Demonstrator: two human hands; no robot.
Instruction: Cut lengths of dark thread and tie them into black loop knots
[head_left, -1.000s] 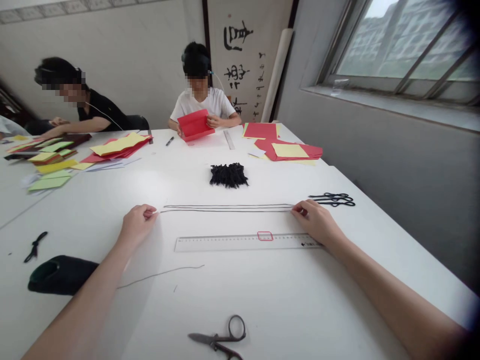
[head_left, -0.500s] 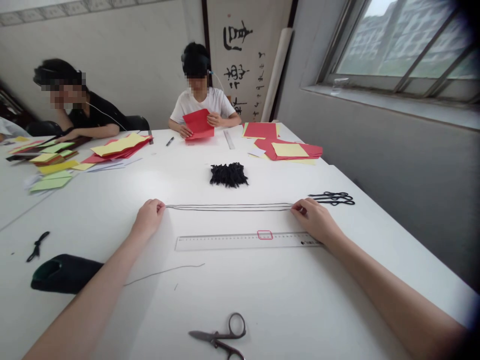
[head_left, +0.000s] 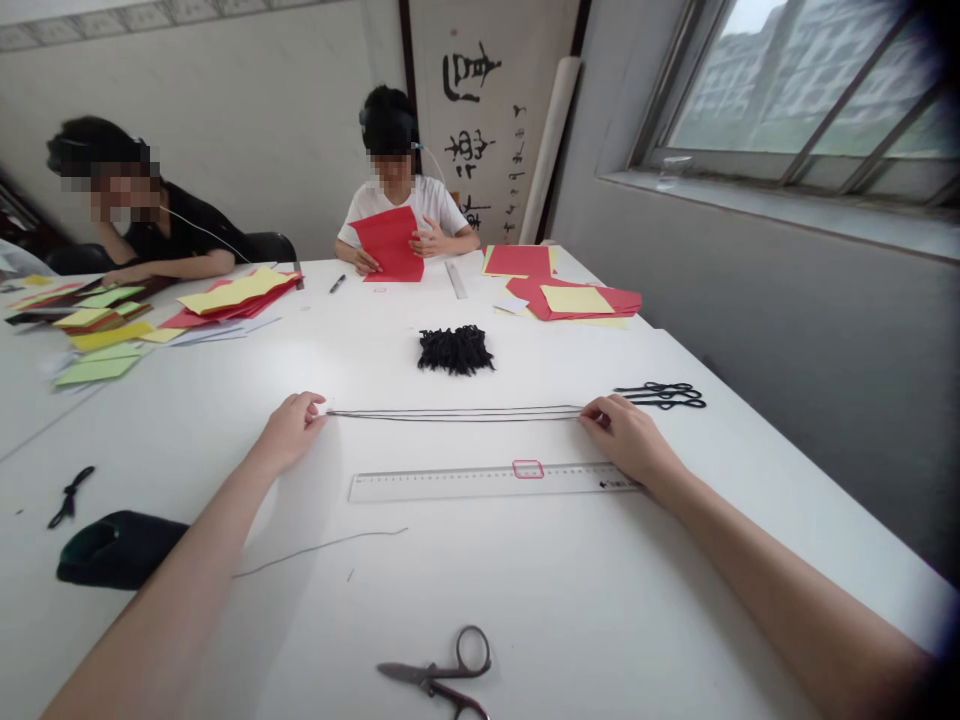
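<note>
Several thin black cords (head_left: 454, 414) stretch side by side across the white table. At their left end, the thumb and forefinger of my left hand (head_left: 291, 430) are a little apart, with a pale gap between them; the cord ends lie by the thumb tip. My right hand (head_left: 626, 430) pinches the cords' right end. Just below the cords lies a clear ruler (head_left: 472, 484) with a small red rectangle (head_left: 528, 469) on it; my right wrist covers its right end. Beyond my right hand are black looped cords (head_left: 667, 396).
Scissors (head_left: 435, 672) lie near the front edge. A dark spool-like roll (head_left: 112, 550) with a loose thread (head_left: 322, 546) sits left, beside a knotted black cord (head_left: 70, 497). A black cord bundle (head_left: 455, 350) lies ahead. Opposite, a person (head_left: 405, 200) holds red paper (head_left: 390, 245).
My left thumb and forefinger have parted slightly from their pinch at the cord ends. My right hand stays in place. The person opposite has tilted the red paper more upright.
</note>
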